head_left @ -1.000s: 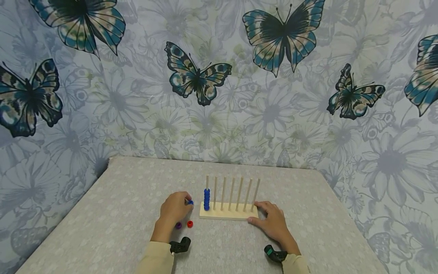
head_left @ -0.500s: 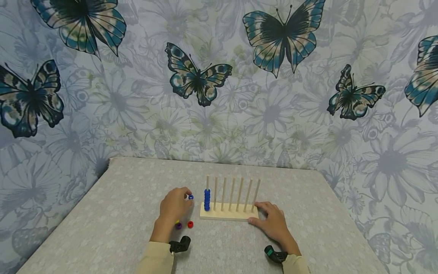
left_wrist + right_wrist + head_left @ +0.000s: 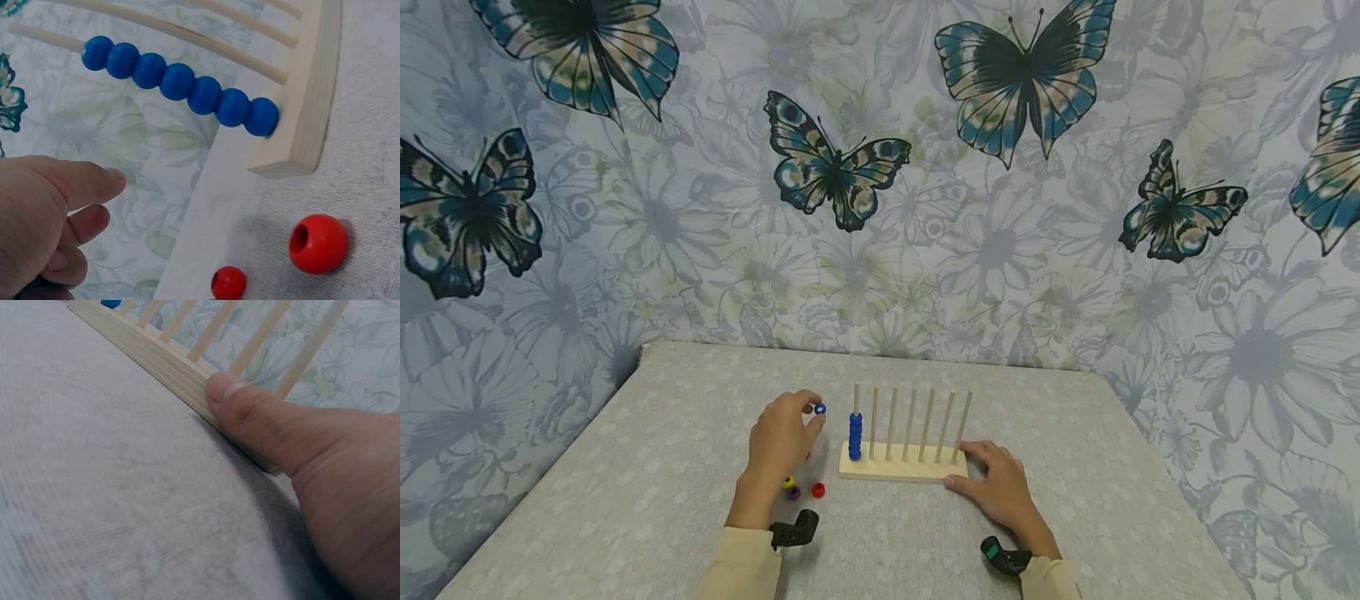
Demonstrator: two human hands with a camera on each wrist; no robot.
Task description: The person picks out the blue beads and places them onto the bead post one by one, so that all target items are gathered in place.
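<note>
Between thumb and fingertips, my left hand (image 3: 781,437) pinches a blue bead (image 3: 820,408), raised left of the wooden peg stand (image 3: 902,476). That bead is hidden in the left wrist view, where only the left hand (image 3: 44,225) shows. A column of blue beads (image 3: 177,81) fills most of the leftmost peg; its top stays bare. The other pegs carry nothing. My right hand (image 3: 997,485) grips the right end of the stand's base, and its thumb (image 3: 250,412) presses on the front edge in the right wrist view.
Loose on the patterned tablecloth (image 3: 625,483) lie a red bead (image 3: 818,490), a yellow bead (image 3: 788,482) and a purple bead (image 3: 793,493). A second, smaller-looking red bead (image 3: 229,283) appears in the left wrist view. Butterfly wallpaper (image 3: 850,292) stands behind the table.
My left hand has risen from near the table with the blue bead, uncovering the yellow bead. The right hand and the peg stand have stayed in place.
</note>
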